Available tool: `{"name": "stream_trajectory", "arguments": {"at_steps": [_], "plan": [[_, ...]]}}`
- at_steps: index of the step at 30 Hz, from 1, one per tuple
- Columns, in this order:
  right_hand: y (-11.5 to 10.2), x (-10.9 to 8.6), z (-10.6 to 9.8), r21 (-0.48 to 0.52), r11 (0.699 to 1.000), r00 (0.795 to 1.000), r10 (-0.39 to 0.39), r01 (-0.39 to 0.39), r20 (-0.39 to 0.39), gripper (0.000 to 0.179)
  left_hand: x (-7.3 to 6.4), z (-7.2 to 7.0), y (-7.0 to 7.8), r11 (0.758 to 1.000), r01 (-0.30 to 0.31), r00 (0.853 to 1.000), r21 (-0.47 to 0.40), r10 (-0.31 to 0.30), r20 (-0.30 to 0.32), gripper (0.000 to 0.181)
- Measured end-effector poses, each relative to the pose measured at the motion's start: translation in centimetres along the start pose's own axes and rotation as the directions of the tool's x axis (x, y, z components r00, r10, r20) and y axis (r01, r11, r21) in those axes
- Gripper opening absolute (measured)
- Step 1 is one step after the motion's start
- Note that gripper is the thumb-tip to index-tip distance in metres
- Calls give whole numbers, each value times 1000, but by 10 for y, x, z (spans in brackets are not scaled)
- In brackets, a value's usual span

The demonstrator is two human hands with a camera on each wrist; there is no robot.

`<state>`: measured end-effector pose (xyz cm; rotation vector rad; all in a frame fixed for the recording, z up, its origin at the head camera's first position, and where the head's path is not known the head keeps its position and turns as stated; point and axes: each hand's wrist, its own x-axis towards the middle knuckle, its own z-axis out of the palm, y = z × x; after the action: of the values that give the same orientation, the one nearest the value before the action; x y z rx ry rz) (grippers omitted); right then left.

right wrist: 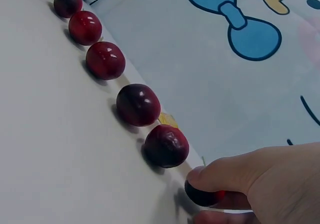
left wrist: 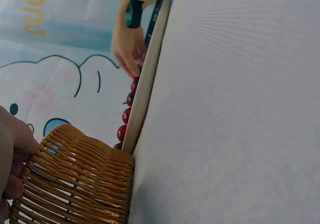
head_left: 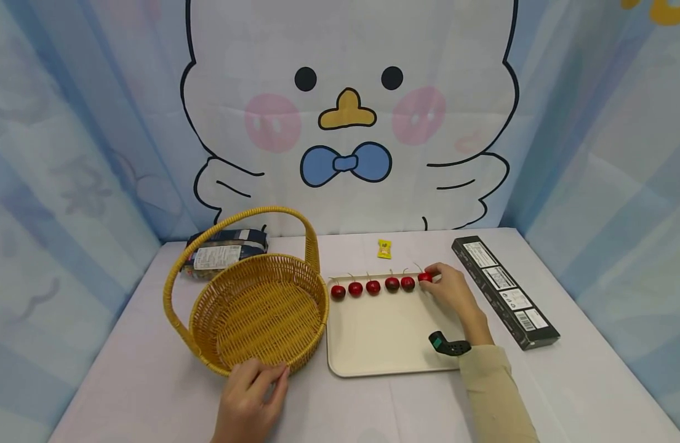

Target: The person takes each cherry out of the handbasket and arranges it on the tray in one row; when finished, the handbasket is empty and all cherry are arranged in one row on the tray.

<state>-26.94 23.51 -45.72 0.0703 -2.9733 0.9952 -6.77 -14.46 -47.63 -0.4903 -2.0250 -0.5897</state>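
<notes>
A row of several dark red cherries (head_left: 373,287) runs along the far edge of a cream tray (head_left: 392,338). At the row's right end my right hand (head_left: 452,291) pinches a cherry (right wrist: 204,194) between thumb and fingers, low over the tray; whether it touches the surface cannot be told. The round wicker basket (head_left: 262,307) with a tall handle stands left of the tray, nothing inside it. My left hand (head_left: 252,394) grips the basket's near rim, thumb and fingertips together there; in the left wrist view its fingers (left wrist: 22,139) lie against the weave.
Behind the basket lies a dark packet (head_left: 226,249) with a white label. A small yellow wrapped sweet (head_left: 384,248) sits beyond the tray. To the right is a long black box (head_left: 506,292) with white labels. Printed curtains (head_left: 345,203) stand around the table.
</notes>
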Motion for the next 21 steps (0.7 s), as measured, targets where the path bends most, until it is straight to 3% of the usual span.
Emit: {"name": "stream_trajectory", "arguments": {"at_steps": [15, 21], "plan": [[2, 0, -2, -32, 1000, 999, 1, 0, 40, 44, 2, -1, 0, 1000, -2, 1000, -11, 2, 8, 44], [-6, -4, -10, -49, 999, 999, -7, 9, 53, 50, 7, -6, 0, 1000, 14, 996, -25, -12, 90, 45]]}}
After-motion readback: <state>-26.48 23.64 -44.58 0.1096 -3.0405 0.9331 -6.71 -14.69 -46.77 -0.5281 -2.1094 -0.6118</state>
